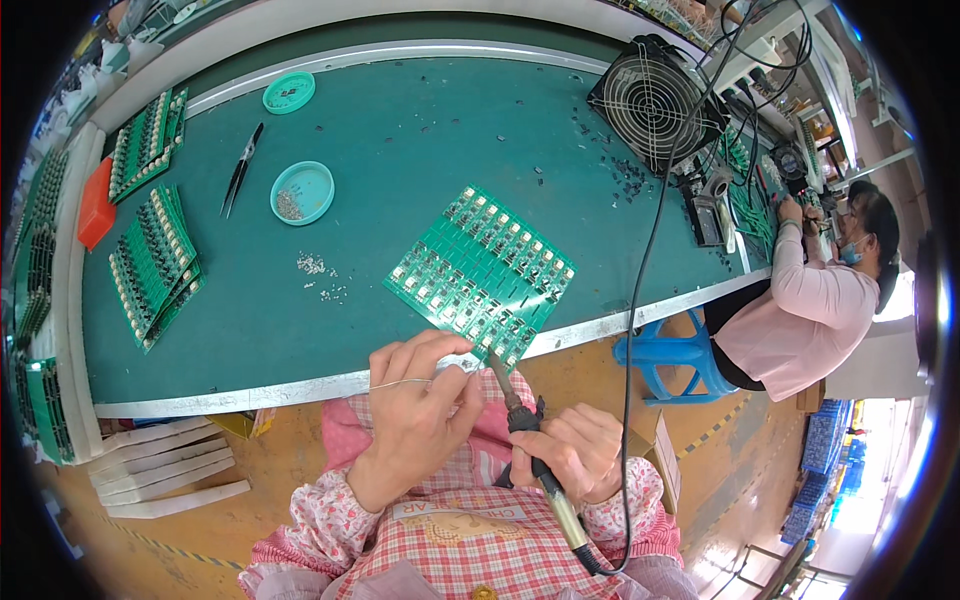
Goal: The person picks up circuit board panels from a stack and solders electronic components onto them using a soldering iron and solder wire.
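A green circuit board panel (485,268) with rows of white parts lies on the bench, its near corner at the front edge. My right hand (580,455) is closed round the handle of a soldering iron (516,408), whose tip meets the board's near corner. My left hand (425,395) is closed in a pinch on a thin solder wire (402,381), beside the iron tip at that corner. Something whitish shows at the left fingertips; I cannot make out what it is. The wire's end is too small to see clearly.
Tweezers (241,172), a turquoise dish (303,193) of small parts and a smaller dish (289,92) stand at left, near stacked boards (155,262) and a red box (96,205). A fan (655,103) is at back right. The iron's black cable (637,300) hangs across the right; a person (815,300) sits beyond.
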The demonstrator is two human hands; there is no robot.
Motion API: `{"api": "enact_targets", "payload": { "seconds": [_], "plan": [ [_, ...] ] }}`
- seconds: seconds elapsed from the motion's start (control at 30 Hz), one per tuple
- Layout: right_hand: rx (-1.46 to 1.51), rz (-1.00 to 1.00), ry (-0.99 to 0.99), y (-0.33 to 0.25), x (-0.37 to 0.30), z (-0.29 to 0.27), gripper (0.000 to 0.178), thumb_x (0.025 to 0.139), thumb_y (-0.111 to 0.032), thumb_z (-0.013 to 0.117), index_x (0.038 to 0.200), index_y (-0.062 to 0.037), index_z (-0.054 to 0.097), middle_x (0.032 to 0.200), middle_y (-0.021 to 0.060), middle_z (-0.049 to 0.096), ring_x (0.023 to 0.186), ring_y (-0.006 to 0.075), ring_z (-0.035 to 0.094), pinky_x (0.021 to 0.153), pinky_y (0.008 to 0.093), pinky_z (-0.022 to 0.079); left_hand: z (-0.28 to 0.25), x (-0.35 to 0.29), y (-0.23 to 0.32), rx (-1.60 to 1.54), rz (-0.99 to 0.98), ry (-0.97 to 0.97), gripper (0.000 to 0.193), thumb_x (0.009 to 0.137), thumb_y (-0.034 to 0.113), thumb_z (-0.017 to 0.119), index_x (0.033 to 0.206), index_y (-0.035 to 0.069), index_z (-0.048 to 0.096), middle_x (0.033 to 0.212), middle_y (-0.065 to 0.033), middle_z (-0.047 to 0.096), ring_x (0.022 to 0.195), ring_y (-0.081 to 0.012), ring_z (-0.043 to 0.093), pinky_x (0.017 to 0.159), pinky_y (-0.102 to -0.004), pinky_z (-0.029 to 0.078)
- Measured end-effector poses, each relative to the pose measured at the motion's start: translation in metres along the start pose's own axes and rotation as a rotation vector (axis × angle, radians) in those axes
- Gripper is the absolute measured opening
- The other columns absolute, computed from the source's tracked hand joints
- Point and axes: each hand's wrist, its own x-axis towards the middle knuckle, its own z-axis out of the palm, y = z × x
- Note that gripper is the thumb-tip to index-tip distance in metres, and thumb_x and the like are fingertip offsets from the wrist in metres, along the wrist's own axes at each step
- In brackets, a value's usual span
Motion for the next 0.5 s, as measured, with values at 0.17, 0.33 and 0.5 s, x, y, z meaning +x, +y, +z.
{"api": "enact_targets", "payload": {
  "seconds": [0.17, 0.33, 0.5],
  "plan": [
    [0.087, 0.084, -0.091, 0.009, 0.009, -0.014, 0.027, 0.064, -0.003, 0.075, 0.088, -0.0086, 0.063, 0.061, 0.0005, 0.054, 0.051, 0.0164, 0.055, 0.047, 0.0272, 0.040, -0.002, 0.000, 0.000, 0.004, -0.019, -0.016, 0.015, 0.072, 0.005, 0.071, 0.072, 0.007, 0.056, 0.104, -0.0042, 0.064, 0.100, -0.0247, 0.061, 0.083, -0.0389, 0.039],
    [0.139, 0.096, -0.015, 0.012, 0.005, -0.008, 0.027, 0.064, -0.001, 0.073, 0.088, -0.0073, 0.062, 0.059, 0.0011, 0.053, 0.049, 0.0179, 0.055, 0.046, 0.0284, 0.041, -0.001, -0.002, 0.000, 0.009, -0.003, -0.020, 0.016, 0.071, 0.006, 0.071, 0.069, 0.007, 0.055, 0.107, -0.0049, 0.063, 0.102, -0.0232, 0.060, 0.083, -0.0397, 0.039],
    [0.199, 0.119, 0.091, 0.007, -0.005, -0.003, 0.018, 0.072, -0.001, 0.068, 0.087, -0.0041, 0.058, 0.056, 0.0031, 0.055, 0.045, 0.0184, 0.054, 0.044, 0.0300, 0.042, -0.001, -0.001, 0.000, -0.005, -0.004, -0.014, 0.016, 0.071, 0.005, 0.071, 0.069, 0.007, 0.055, 0.106, -0.0044, 0.063, 0.101, -0.0231, 0.060, 0.082, -0.0395, 0.039]
  ]
}}
